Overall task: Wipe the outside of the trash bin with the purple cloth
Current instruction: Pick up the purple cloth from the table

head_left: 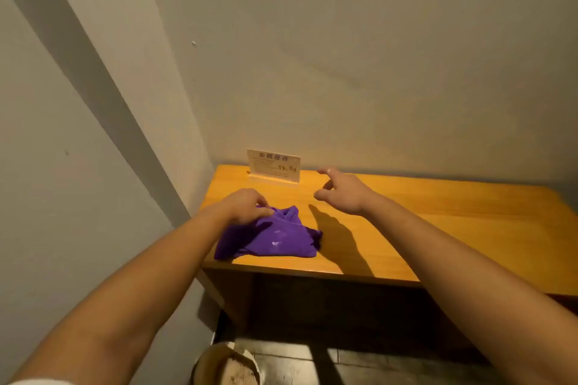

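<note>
A crumpled purple cloth [271, 236] lies near the front left corner of the wooden table [438, 222]. My left hand [245, 206] rests on the cloth's far left edge with its fingers pinching the fabric. Above the table, to the right of the cloth, my right hand [342, 191] hovers with fingers apart and holds nothing. On the floor below the table's left end, the rim of a pale round trash bin [226, 364] shows at the bottom of the view; most of it is cut off.
A small sign card [273, 165] stands at the back of the table against the wall. Walls close in on the left and behind. Dark tiled floor [344, 366] lies under the table.
</note>
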Available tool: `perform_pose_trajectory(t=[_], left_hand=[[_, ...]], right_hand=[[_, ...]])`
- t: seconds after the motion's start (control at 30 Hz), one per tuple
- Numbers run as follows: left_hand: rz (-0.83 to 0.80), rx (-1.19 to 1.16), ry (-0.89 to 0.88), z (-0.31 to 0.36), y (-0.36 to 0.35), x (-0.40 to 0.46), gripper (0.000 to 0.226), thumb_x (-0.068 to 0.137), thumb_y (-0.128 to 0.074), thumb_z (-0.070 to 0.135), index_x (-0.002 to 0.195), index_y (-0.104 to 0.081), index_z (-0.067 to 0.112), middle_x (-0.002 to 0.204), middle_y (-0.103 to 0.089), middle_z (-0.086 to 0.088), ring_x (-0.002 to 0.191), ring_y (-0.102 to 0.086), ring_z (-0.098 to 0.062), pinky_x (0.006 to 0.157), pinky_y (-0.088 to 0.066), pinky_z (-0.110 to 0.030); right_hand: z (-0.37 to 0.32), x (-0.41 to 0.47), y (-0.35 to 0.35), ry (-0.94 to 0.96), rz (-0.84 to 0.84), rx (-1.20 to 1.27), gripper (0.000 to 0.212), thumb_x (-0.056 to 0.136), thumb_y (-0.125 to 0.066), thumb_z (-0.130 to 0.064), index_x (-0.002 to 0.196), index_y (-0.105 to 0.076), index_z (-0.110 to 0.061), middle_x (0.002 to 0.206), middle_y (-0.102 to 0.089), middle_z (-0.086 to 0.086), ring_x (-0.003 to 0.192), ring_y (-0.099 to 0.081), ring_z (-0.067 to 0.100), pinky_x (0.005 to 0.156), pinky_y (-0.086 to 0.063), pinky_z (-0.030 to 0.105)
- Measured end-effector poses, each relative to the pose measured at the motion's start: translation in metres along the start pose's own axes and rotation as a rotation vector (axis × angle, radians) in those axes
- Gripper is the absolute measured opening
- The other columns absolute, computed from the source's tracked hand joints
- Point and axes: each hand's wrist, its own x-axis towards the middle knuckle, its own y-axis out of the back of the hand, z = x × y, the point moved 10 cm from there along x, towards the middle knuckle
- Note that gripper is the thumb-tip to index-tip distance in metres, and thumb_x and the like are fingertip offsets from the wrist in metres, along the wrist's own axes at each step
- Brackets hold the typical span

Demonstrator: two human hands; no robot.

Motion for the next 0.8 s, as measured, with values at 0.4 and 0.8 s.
perform_pose_trajectory(t=[0.4,0.8], left_hand=[[-0.134,-0.242,0.021,-0.025,-0.046,0.007,0.017,0.084,-0.080,0.033,0.075,-0.072,0.022,0.076,-0.071,0.001,0.078,-0.066,-0.024,0.057,-0.043,-0.028],[0.180,-1.205,-0.149,0.068,-0.024,-0.157,0.029,0.082,-0.077,0.032,0.108,-0.077,0.020,0.105,-0.080,0.003,0.100,-0.074,-0.010,0.073,-0.057,-0.020]], right_hand=[[0.045,0.009,-0.054,-0.141,0.060,0.024,0.051,0.098,-0.065,-0.033,0.146,-0.052,-0.021,0.139,-0.062,0.004,0.115,-0.061,0.021,0.089,-0.053,0.035],[-0.008,-0.151,-0.067,0.161,0.051,0.777,0.077,0.075,-0.086,-0.049,0.141,-0.051,-0.030,0.138,-0.058,-0.011,0.123,-0.059,0.005,0.101,-0.052,0.029]])
